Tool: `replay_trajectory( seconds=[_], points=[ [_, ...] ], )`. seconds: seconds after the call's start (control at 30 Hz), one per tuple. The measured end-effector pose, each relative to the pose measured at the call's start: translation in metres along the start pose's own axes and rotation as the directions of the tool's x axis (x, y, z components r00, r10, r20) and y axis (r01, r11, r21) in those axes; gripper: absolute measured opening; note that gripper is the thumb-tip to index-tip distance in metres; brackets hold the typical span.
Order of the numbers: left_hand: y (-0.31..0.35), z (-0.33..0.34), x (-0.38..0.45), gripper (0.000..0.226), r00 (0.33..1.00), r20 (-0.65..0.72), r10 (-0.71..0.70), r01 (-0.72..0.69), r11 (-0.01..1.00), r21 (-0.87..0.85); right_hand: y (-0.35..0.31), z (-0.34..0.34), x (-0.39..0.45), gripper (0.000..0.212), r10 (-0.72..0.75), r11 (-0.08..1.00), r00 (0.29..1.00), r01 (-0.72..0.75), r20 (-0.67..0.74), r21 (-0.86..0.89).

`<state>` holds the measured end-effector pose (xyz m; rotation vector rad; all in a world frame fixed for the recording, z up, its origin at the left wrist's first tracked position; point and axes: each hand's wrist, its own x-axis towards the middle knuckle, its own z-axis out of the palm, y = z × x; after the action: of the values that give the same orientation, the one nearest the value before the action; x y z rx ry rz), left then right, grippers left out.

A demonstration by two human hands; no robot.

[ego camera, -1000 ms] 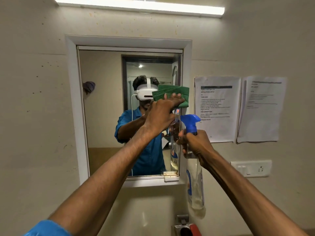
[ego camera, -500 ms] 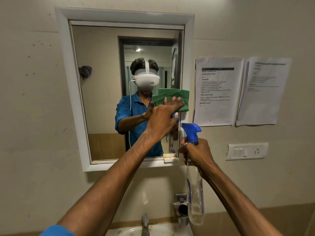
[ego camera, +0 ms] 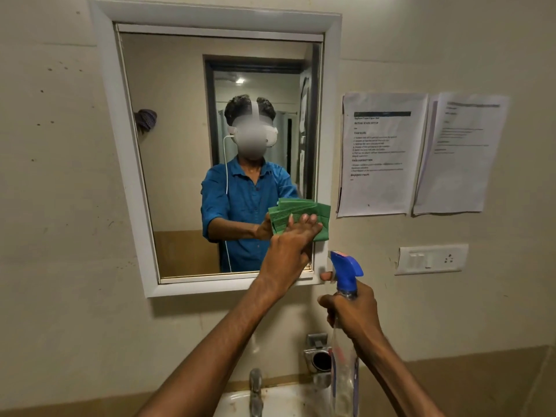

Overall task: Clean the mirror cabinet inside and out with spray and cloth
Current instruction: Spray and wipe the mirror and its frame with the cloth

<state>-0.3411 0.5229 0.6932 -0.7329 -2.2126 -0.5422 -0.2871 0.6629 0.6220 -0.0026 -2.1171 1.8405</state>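
Head view shows the left hand (ego camera: 288, 251) pressing a folded green cloth (ego camera: 301, 213) flat against the mirror (ego camera: 180, 145) near the right edge of its white frame (ego camera: 126, 164), fingers (ego camera: 310, 224) straight on the cloth. Just below the frame's lower right corner, the right hand (ego camera: 355, 317) has its fingers curled round the neck of a clear spray bottle (ego camera: 344, 371) with a blue trigger head. A tap (ego camera: 255, 389) and basin (ego camera: 279, 401) sit below; two printed sheets (ego camera: 382, 152) hang on the wall right of the mirror.
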Motion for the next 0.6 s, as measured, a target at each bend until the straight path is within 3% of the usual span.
replay_trajectory(
  seconds=[0.27, 0.6],
  points=[
    [0.000, 0.019, -0.020, 0.069, 0.999, 0.018, -0.044, 0.044, 0.999, -0.004, 0.011, 0.001, -0.009, 0.035, -0.003, 1.000, 1.000, 0.003, 0.020, 0.030],
    [0.004, 0.038, -0.058, 0.063, 0.986, 0.129, -0.108, 0.108, 0.994, 0.007, 0.014, 0.008, -0.010, 0.022, 0.013, 1.000, 1.000, -0.013, 0.025, -0.006]
  ],
)
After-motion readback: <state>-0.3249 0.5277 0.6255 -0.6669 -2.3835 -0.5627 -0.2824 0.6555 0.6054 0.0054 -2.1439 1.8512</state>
